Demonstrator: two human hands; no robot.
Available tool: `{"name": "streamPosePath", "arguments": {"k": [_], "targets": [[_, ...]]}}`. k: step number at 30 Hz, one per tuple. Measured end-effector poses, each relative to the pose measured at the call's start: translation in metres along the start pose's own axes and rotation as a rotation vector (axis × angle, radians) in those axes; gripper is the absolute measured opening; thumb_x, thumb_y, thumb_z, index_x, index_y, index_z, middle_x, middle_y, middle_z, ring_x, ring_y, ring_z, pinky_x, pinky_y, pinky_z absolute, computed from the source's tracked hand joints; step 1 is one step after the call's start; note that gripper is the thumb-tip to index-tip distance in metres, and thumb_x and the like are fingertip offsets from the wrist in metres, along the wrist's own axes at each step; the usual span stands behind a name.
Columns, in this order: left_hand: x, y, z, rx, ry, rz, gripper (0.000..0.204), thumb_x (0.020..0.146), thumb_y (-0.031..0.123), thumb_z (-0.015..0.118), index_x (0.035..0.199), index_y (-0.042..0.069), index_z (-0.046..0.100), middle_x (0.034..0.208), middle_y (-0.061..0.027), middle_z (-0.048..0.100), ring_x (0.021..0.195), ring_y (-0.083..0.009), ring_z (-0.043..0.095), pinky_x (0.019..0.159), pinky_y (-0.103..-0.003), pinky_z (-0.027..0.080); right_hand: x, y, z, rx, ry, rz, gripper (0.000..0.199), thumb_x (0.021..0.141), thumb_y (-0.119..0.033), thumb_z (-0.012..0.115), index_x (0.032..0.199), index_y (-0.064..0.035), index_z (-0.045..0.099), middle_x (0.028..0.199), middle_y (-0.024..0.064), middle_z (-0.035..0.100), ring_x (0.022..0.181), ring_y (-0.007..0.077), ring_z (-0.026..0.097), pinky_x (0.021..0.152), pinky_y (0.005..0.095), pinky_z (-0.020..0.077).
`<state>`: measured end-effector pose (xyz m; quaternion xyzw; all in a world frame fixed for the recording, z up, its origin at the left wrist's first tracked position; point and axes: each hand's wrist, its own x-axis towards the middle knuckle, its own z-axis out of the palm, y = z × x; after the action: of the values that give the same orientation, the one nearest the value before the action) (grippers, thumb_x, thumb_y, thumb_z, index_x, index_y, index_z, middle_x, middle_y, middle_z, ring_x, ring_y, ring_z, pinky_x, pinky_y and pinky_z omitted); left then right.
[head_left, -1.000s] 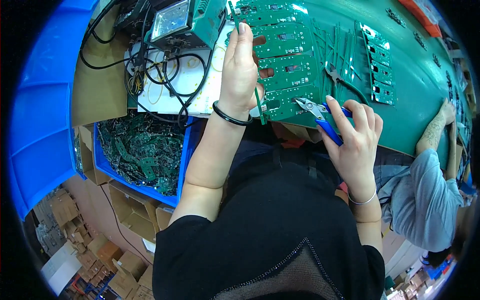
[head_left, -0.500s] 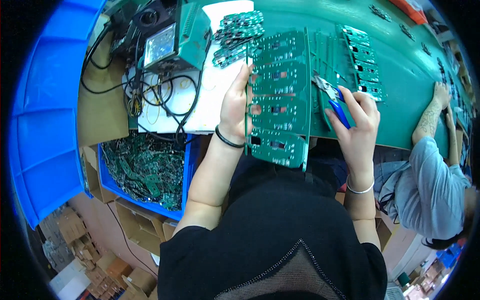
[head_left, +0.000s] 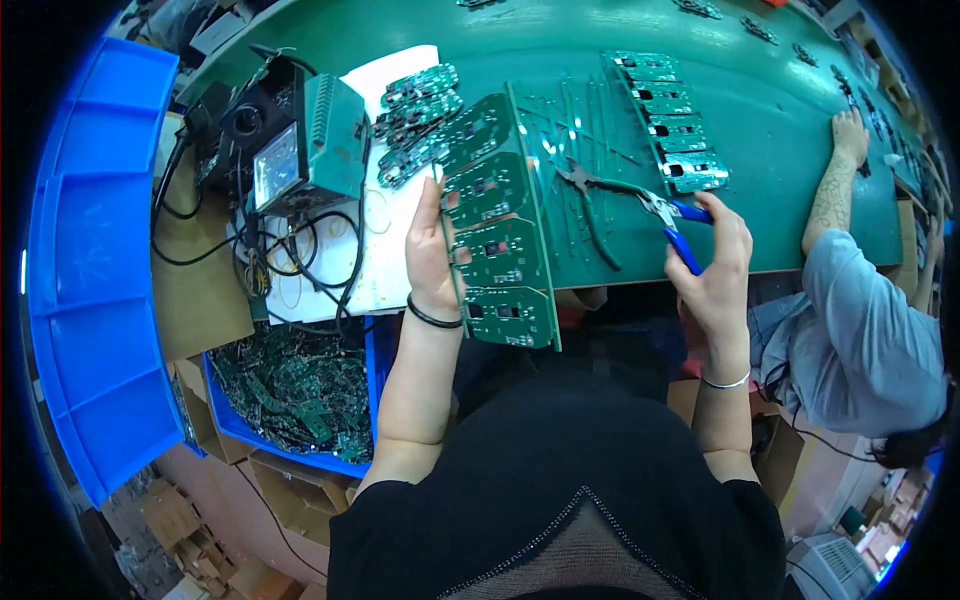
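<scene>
My left hand [head_left: 432, 262] is closed on the left edge of a green circuit board panel [head_left: 497, 250], tilted and made of several joined boards. Its thumb lies along the edge, and fingers show through the panel's cut-outs. In my right hand [head_left: 720, 262] is a pair of blue-handled pliers [head_left: 683, 250], its metal jaws pointing left, apart from the panel. Between panel and blue pliers, a second pair of pliers with dark green handles [head_left: 597, 235] lies on the green table. Thin green strips [head_left: 580, 125] are scattered beyond it.
Another board panel [head_left: 672, 125] lies farther right, and stacked boards [head_left: 415, 110] rest on white paper. A green bench device [head_left: 330, 135] with tangled cables stands left. Below it is a blue bin [head_left: 372, 400] of board pieces. A co-worker's hand [head_left: 850, 138] is at the far right.
The view has shifted, so the table things appear farther left. The blue-handled pliers have drawn away from the panel's right edge, widening the gap. The green-handled pliers now show more fully.
</scene>
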<state>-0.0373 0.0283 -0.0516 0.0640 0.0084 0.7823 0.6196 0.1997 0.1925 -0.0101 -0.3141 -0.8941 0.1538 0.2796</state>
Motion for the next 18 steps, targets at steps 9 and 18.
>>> {"name": "streamPosePath", "arguments": {"k": [9, 18], "targets": [[0.004, -0.002, -0.014, -0.007, -0.029, -0.016, 0.062, 0.099, 0.046, 0.022, 0.142, 0.002, 0.027, 0.145, -0.0287, 0.023, 0.104, -0.0395, 0.059, 0.079, -0.051, 0.055, -0.005, 0.046, -0.014, -0.203, -0.015, -0.113, 0.054, 0.068, -0.022, 0.077, 0.113, -0.0036, 0.053, 0.113, 0.0127, 0.056, 0.113, 0.0335, 0.048, 0.102, 0.0443, 0.0329], [0.002, -0.021, 0.014, 0.25, 0.186, -0.088, 0.059, 0.1, 0.045, 0.019, 0.141, 0.004, 0.027, 0.135, -0.0287, 0.04, 0.105, -0.0394, 0.059, 0.081, -0.052, 0.054, 0.036, -0.05, 0.039, 0.68, -0.09, -0.125, 0.026, 0.073, 0.0, 0.069, 0.098, 0.0004, 0.06, 0.095, 0.0127, 0.059, 0.081, 0.0265, 0.06, 0.068, 0.0339, 0.0495]]}}
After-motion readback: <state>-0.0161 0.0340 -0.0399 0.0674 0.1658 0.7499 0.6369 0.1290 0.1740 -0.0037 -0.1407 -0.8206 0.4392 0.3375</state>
